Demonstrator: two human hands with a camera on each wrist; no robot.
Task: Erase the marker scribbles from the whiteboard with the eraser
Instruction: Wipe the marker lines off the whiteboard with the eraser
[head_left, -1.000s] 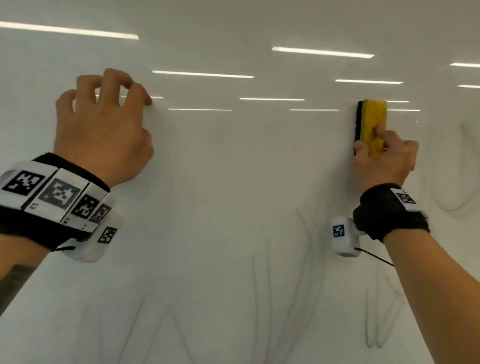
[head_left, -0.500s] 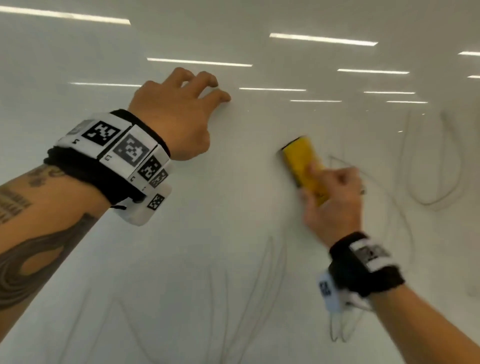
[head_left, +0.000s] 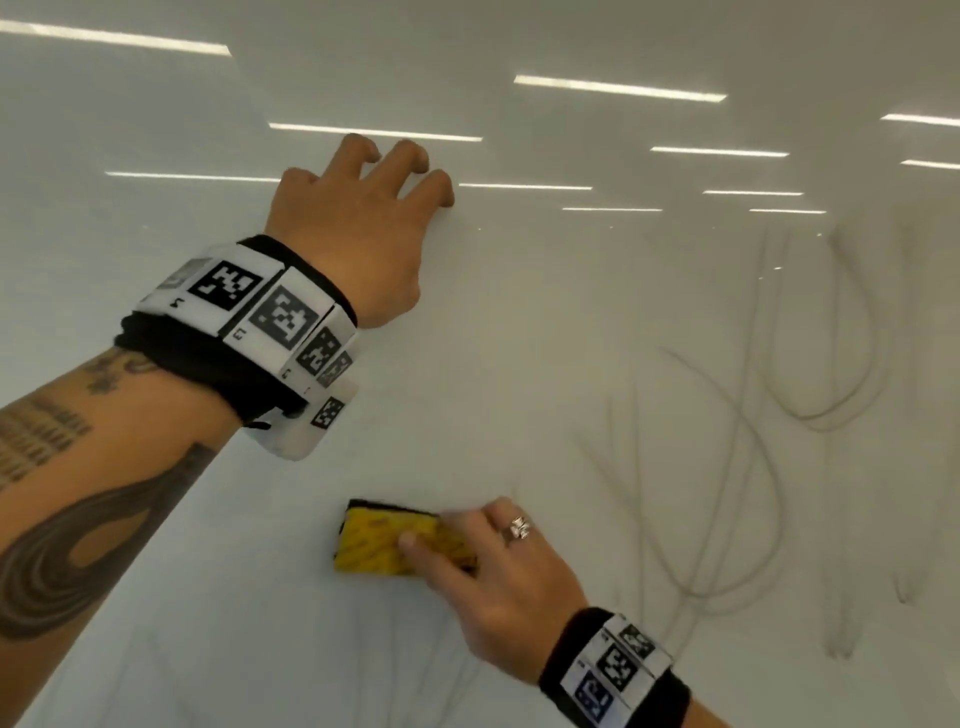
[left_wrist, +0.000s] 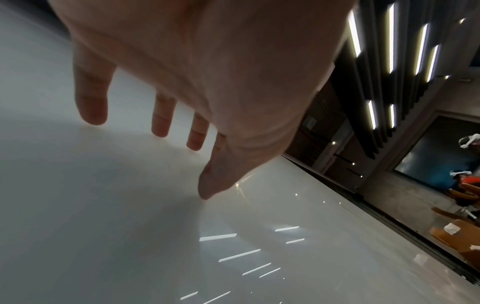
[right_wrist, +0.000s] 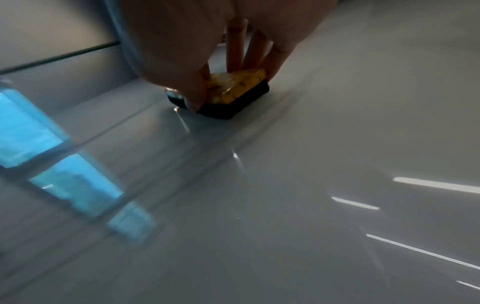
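- A glossy whiteboard (head_left: 519, 338) fills the head view, with ceiling light strips reflected across its upper part.
- One eraser (head_left: 387, 543), yellow on its back with a dark felt face, lies flat against the board, low and near the middle of the view. Its long axis runs roughly left to right.
- The right hand (head_left: 498, 582) grips the eraser from its right end. In the head view the thumb lies across the yellow back. The right wrist view shows the same eraser (right_wrist: 235, 92) with fingers (right_wrist: 235, 47) curled over its far side and the felt touching the board.
- The left hand (head_left: 353, 228) holds nothing. It sits higher up and further left, with bent fingers spread and fingertips propped on the board; the left wrist view shows those fingers (left_wrist: 91, 98) reaching down to the surface.
- The marker scribbles (head_left: 753, 467) are faint grey loops and strokes. They form one tangled cluster, too overlapped to count line by line.
- The key relation: the scribbles lie to the right of the eraser and mostly above it, on the far side of the gripping hand. Fainter traces also show along the bottom edge, below the eraser.
- The right hand is much nearer the scribbles than the left.
- Judged from this, much of the wiping remains, and the next stroke likely needs to travel rightward and upward.
- Two hands, one eraser, one board.
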